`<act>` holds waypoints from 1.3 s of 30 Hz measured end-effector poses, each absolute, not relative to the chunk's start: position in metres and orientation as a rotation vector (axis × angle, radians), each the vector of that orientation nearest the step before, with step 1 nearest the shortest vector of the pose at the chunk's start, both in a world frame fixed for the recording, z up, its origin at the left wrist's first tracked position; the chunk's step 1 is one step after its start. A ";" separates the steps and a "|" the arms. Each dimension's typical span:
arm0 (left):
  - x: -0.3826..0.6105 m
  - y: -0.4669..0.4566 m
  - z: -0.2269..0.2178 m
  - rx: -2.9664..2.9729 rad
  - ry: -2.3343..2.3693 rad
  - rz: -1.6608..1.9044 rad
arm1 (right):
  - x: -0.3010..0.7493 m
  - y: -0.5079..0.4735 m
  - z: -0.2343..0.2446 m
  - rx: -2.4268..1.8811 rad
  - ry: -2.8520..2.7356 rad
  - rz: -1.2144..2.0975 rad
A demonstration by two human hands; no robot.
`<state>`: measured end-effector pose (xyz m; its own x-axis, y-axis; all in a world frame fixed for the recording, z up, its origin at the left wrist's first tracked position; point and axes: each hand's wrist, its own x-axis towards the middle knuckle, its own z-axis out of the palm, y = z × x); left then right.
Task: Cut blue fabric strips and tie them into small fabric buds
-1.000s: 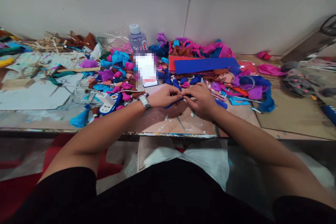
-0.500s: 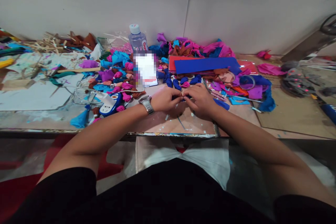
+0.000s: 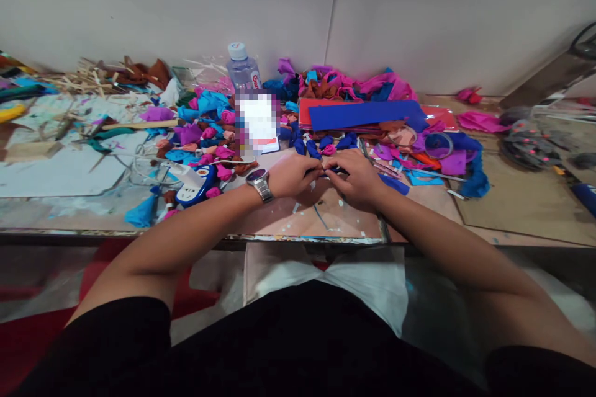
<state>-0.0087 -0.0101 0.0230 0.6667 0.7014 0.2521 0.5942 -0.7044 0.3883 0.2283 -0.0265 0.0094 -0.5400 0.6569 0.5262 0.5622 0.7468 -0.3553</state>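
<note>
My left hand [image 3: 294,176], below a silver wristwatch [image 3: 259,183], pinches at the end of a small dark blue piece [image 3: 336,171] that looks like cloth or crepe paper. From the other side my right hand [image 3: 354,180] closes thumb and fingers on the same piece. The fingertips of both hands meet just above the table, and most of the piece is hidden between them. Right behind the fingers lie several twisted dark blue bundles [image 3: 313,149] and a pink bundle [image 3: 328,149].
A flat blue sheet [image 3: 367,115] lies on red sheets behind my hands. To the left are a phone with a blurred screen [image 3: 257,121], a bottle [image 3: 243,69], a power strip [image 3: 192,187] and colourful scraps. Tape rolls [image 3: 438,145] and cardboard [image 3: 516,198] lie to the right.
Both hands stay in nearly the same place, fingertips together. Slightly more of the dark blue piece shows by the right fingers, and the left wrist has turned a little.
</note>
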 end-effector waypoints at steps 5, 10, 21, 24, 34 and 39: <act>-0.008 -0.010 0.022 2.548 0.983 0.546 | 0.227 -0.027 0.010 -0.898 -2.317 0.148; -0.009 -0.010 0.027 2.468 0.941 0.568 | 0.227 -0.027 0.009 -0.918 -2.279 0.191; -0.012 -0.008 0.034 2.324 0.902 0.572 | 0.230 -0.026 0.010 -0.903 -2.233 0.206; -0.011 -0.009 0.034 2.291 0.887 0.591 | 0.229 -0.027 0.011 -0.898 -2.236 0.184; -0.013 -0.006 0.034 2.270 0.855 0.603 | 0.229 -0.028 0.013 -0.878 -2.218 0.155; -0.015 -0.003 0.038 2.102 0.817 0.471 | 0.230 -0.026 0.010 -0.856 -2.203 0.175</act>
<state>-0.0152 -0.0034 0.0382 0.7203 0.6921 0.0474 0.3885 -0.4590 0.7990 0.2297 -0.0257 0.0104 -0.4931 0.6277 0.6023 0.5245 0.7669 -0.3699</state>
